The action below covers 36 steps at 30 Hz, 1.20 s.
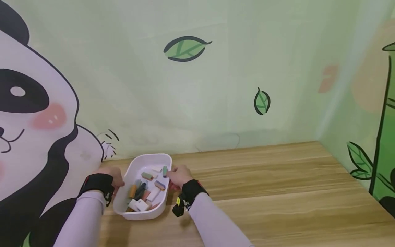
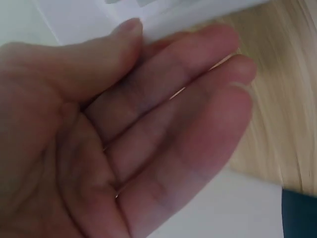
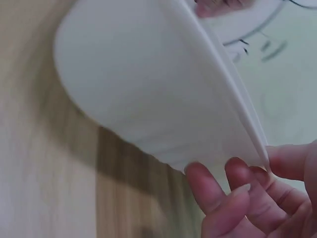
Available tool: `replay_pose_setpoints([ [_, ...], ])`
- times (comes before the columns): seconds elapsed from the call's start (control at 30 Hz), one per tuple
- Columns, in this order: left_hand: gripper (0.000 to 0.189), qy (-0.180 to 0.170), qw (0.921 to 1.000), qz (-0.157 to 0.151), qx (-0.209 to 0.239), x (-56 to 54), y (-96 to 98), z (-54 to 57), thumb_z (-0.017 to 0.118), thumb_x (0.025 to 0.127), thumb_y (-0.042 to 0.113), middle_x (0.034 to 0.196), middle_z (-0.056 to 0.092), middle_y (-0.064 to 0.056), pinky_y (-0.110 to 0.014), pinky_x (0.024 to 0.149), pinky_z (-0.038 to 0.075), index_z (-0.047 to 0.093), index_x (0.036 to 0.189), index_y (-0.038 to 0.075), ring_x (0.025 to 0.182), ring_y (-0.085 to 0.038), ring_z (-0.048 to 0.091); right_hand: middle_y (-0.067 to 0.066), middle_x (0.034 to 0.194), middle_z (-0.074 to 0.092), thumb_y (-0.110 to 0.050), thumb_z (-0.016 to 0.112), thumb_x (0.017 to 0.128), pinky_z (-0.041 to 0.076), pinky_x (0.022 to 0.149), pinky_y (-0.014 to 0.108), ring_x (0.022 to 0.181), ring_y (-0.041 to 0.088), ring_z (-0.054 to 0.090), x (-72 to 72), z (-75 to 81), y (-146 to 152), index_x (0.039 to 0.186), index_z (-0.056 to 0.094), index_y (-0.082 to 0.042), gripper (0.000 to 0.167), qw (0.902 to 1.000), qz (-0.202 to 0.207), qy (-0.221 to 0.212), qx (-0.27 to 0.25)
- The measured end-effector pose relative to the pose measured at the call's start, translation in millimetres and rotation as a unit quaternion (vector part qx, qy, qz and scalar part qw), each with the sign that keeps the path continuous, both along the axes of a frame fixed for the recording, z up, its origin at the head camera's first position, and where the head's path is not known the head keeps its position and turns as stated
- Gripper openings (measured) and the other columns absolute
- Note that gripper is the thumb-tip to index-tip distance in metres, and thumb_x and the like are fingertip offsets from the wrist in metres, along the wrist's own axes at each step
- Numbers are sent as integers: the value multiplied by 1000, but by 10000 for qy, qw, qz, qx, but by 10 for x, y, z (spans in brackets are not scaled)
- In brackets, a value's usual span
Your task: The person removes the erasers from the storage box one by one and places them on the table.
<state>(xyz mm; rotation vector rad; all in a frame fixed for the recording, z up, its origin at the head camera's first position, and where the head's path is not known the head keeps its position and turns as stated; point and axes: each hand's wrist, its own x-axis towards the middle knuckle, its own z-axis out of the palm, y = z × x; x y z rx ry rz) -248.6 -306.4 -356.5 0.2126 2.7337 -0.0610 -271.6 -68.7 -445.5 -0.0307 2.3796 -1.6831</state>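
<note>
A white plastic tub [image 1: 142,216] with rounded corners holds several small coloured and white blocks [image 1: 153,196], their exact kind too small to tell. My left hand [image 1: 115,174] grips its left rim; in the left wrist view, that hand's [image 2: 148,124] thumb lies at the tub wall [image 2: 203,11] and the fingers stay outside. On the opposite side, my right hand [image 1: 180,176] pinches the rim near the far corner. The right wrist view shows the right hand's [image 3: 252,198] thumb and fingers at the tub's edge [image 3: 143,89]. The tub seems raised a little above the wood.
The wood-grain tabletop [image 1: 262,192] stretches away to the right. Behind it hangs a pale green backdrop [image 1: 216,85] with printed leaves and a panda [image 1: 58,79] at left. A black wrist camera [image 1: 178,209] juts out below my right wrist.
</note>
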Motion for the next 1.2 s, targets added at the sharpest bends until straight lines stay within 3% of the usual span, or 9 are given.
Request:
replay_pose_setpoints([
  [0.1, 36, -447, 9975, 148, 524, -33, 68, -57, 58, 94, 16, 58, 65, -1, -24, 57, 42, 72, 63, 4, 56, -11, 60, 4, 54, 55, -14, 62, 93, 36, 37, 23, 42, 13, 51, -52, -10, 167, 70, 56, -6, 24, 9999, 58, 70, -61],
  [0.2, 33, -735, 9896, 364, 1182, -48, 195, -106, 55, 95, 11, 61, 68, -7, -23, 56, 43, 72, 69, 1, 56, -12, 62, 3, 56, 51, -14, 60, 92, 36, 38, 24, 43, 13, 48, -107, -7, 348, 70, 54, -6, 24, 9998, 88, 137, 86],
  [0.37, 29, -1042, 9767, 516, 1806, -121, 476, -191, 55, 95, 10, 70, 71, -14, -26, 63, 49, 73, 76, -1, 64, -18, 68, 2, 61, 48, -18, 58, 95, 38, 40, 25, 44, 12, 44, -192, -24, 704, 81, 58, -3, 21, 9983, 214, 282, 474],
  [0.53, 27, -1156, 9636, 714, 2302, -222, 803, -308, 55, 96, 9, 70, 70, -15, -29, 65, 54, 71, 78, -5, 66, -22, 70, 1, 61, 48, -21, 57, 96, 40, 42, 25, 44, 13, 43, -239, -60, 1073, 86, 60, 0, 23, 9967, 234, 466, 620],
  [0.67, 28, -1152, 9565, 723, 2581, -219, 1051, -328, 53, 97, 8, 70, 69, -17, -31, 65, 56, 70, 80, -7, 65, -24, 70, 0, 56, 45, -21, 57, 97, 37, 40, 24, 40, 13, 42, -225, -96, 1347, 87, 59, -1, 23, 9940, 262, 703, 790],
  [0.83, 30, -821, 9617, 584, 2548, -139, 1287, -322, 54, 98, 14, 70, 70, -12, -29, 62, 52, 71, 78, -1, 67, -22, 71, 0, 54, 44, -20, 56, 98, 33, 39, 25, 38, 14, 41, -154, -109, 1627, 89, 58, 0, 22, 9914, 377, 859, 914],
  [0.93, 29, -621, 9607, 585, 2641, -76, 1381, -360, 56, 97, 17, 69, 70, -8, -28, 58, 49, 72, 78, 2, 67, -19, 70, 1, 56, 44, -19, 56, 99, 33, 39, 25, 38, 14, 41, -98, -103, 1760, 88, 57, -1, 21, 9909, 412, 868, 943],
  [1.2, 25, -306, 9464, 379, 3194, 68, 1560, -489, 58, 98, 18, 67, 68, -6, -31, 57, 50, 70, 82, 3, 63, -18, 65, 3, 62, 45, -19, 55, 100, 35, 40, 26, 40, 16, 42, 38, -78, 2029, 85, 56, -3, 23, 9901, 503, 753, 1071],
])
